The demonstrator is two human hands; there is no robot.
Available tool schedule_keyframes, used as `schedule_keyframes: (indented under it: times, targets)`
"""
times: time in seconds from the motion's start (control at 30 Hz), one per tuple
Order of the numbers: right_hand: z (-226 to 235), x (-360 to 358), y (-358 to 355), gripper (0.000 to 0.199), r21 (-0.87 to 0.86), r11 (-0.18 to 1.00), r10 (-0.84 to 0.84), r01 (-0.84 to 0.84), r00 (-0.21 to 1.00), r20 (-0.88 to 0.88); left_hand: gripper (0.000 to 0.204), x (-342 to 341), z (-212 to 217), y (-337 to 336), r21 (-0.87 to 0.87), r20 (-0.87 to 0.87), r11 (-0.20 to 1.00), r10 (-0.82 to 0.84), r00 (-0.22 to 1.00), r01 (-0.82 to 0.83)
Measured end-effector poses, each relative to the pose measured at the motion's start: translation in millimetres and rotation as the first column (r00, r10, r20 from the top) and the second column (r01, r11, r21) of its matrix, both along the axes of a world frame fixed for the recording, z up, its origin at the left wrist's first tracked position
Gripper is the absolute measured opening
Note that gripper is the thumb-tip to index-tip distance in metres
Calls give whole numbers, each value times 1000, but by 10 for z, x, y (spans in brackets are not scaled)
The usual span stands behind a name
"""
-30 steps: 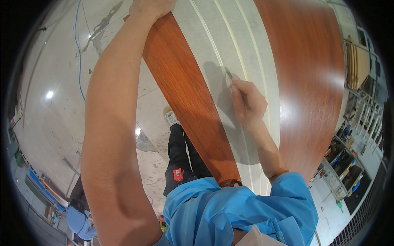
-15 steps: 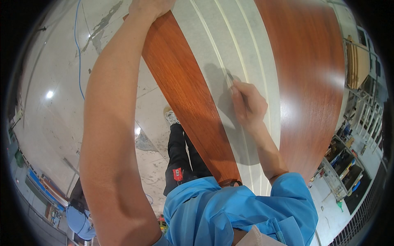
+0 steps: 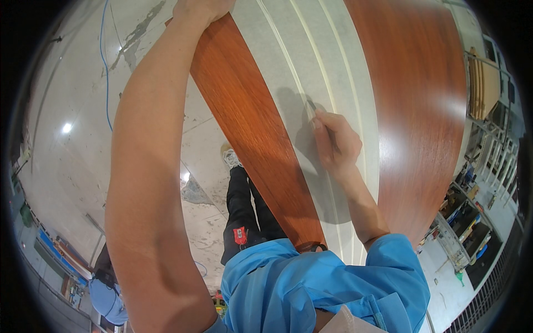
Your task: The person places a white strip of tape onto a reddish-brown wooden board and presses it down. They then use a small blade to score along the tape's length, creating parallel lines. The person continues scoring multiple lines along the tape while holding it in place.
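1. Overhead, the left hand [image 3: 202,8] sits at 12 o'clock of the view, arm stretched up from the lower edge. Its fingers wrap over the top end of a reddish wood-grain panel [image 3: 250,127]; only part of the hand shows at the frame edge, so I cannot tell how tightly the fingers close.
2. The right hand [image 3: 336,144] is at roughly 2 o'clock from centre, resting on a pale grey ribbed panel [image 3: 333,61]. Fingers are pinched together on a thin dark tool [image 3: 311,105], its tip touching the grey surface beside a raised rib.
3. The wood-grain panel runs from 12 o'clock down to about 6 o'clock, directly left of the grey ribbed panel and touching its edge.
4. A second, wider wood-grain surface [image 3: 422,111] lies at 3 o'clock, on the far side of the grey strip.
5. Below, at 7 o'clock, a stained concrete floor [image 3: 72,111] with a blue cable [image 3: 102,61]. Dark trousers and a shoe [image 3: 230,158] show near centre.
6. Blue sleeve [image 3: 388,266] at 5 o'clock.
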State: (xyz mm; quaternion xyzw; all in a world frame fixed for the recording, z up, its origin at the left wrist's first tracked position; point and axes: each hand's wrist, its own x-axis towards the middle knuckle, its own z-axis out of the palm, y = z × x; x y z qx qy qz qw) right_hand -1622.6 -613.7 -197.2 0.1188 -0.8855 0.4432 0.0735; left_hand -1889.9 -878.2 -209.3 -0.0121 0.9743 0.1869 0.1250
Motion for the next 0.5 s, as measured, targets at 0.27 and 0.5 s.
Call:
schedule_keyframes:
  times: [0.27,0.5]
  targets:
    - [-39,61,25,21,10,1000,-7,7,1000,-21,75,38,-88,5,2,-48,1000,-9,999,9]
    - [-90,91,53,15,6,1000,-14,14,1000,11,75,14,-161,1,-1,-92,999,-36,995,36]
